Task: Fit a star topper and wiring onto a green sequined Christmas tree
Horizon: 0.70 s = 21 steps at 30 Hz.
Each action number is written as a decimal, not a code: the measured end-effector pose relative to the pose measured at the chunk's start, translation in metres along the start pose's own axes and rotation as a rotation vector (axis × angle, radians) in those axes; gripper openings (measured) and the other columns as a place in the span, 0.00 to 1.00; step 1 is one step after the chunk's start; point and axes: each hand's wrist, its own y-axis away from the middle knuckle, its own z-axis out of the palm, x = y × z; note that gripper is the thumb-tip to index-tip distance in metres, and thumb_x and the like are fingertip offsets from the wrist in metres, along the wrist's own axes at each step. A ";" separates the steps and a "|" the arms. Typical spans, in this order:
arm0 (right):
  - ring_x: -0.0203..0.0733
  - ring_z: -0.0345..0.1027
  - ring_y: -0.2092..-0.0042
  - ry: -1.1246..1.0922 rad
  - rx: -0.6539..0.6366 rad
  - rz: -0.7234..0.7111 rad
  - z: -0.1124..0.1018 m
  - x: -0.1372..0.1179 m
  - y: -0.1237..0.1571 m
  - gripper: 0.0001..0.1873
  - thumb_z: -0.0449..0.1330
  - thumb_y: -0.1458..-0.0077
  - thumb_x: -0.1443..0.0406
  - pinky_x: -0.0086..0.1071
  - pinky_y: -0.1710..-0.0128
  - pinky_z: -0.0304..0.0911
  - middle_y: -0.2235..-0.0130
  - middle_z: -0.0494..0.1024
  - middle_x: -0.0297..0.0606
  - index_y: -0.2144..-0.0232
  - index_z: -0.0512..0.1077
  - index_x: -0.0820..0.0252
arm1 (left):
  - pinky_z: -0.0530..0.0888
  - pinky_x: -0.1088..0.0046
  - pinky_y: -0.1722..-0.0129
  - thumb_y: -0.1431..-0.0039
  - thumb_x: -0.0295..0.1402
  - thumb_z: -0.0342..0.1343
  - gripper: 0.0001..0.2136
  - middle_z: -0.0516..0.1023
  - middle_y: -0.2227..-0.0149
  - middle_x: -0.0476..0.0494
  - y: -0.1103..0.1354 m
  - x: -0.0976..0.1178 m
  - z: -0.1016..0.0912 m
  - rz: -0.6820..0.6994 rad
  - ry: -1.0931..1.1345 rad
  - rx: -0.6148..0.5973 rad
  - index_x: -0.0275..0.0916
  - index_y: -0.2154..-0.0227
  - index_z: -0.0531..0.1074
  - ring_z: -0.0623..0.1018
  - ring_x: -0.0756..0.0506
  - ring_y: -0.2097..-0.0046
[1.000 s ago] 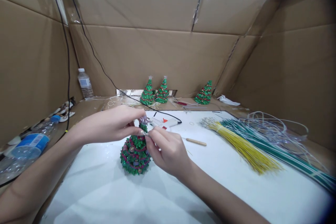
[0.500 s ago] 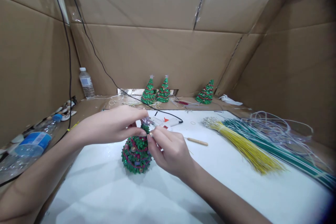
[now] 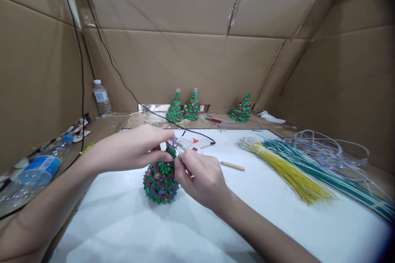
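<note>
A small green Christmas tree (image 3: 161, 185), wound with dark pink garland and dotted with beads, stands upright on the white board (image 3: 123, 222). From the left, my left hand (image 3: 138, 148) is closed around its upper part, thumb in front. A pale purple star (image 3: 171, 143) shows at the tip, partly behind the fingers. On the right side of the tree my right hand (image 3: 200, 178) is pinched, its fingertips close to the left thumb. Something tiny and pale sits at the right fingertips, too small to name.
Behind the hands lies a white glue gun (image 3: 199, 144) with a black cord. A wooden-handled tool (image 3: 233, 166) is to the right, then yellow (image 3: 286, 172) and green stem bundles (image 3: 321, 172). Finished trees (image 3: 191, 107) stand at the back. Plastic bottles (image 3: 101, 98) are on the left.
My right fingertips have shifted very slightly at the tree's right side, and the pale bit there looks turned. The left hand and the tree stay nearly in place.
</note>
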 end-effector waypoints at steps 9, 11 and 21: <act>0.31 0.54 0.78 -0.141 0.034 0.048 0.000 -0.001 0.002 0.09 0.54 0.42 0.73 0.27 0.79 0.51 0.78 0.62 0.29 0.72 0.61 0.57 | 0.65 0.73 0.69 0.35 0.34 0.48 0.07 0.73 0.69 0.46 -0.001 0.001 -0.001 -0.010 0.012 -0.002 0.37 0.64 0.68 0.73 0.47 0.67; 0.31 0.57 0.77 -0.218 0.048 0.085 -0.003 -0.003 0.000 0.06 0.56 0.43 0.73 0.26 0.78 0.54 0.76 0.65 0.30 0.67 0.64 0.59 | 0.65 0.73 0.69 0.35 0.34 0.48 0.07 0.73 0.68 0.46 -0.002 0.000 -0.001 0.004 0.016 0.003 0.37 0.64 0.68 0.73 0.47 0.67; 0.34 0.67 0.71 -0.366 0.026 0.092 -0.003 0.000 0.003 0.10 0.55 0.46 0.77 0.25 0.77 0.62 0.72 0.72 0.35 0.67 0.63 0.57 | 0.65 0.74 0.71 0.34 0.35 0.48 0.08 0.75 0.68 0.46 -0.001 -0.003 -0.001 -0.012 0.031 -0.018 0.36 0.62 0.68 0.73 0.48 0.68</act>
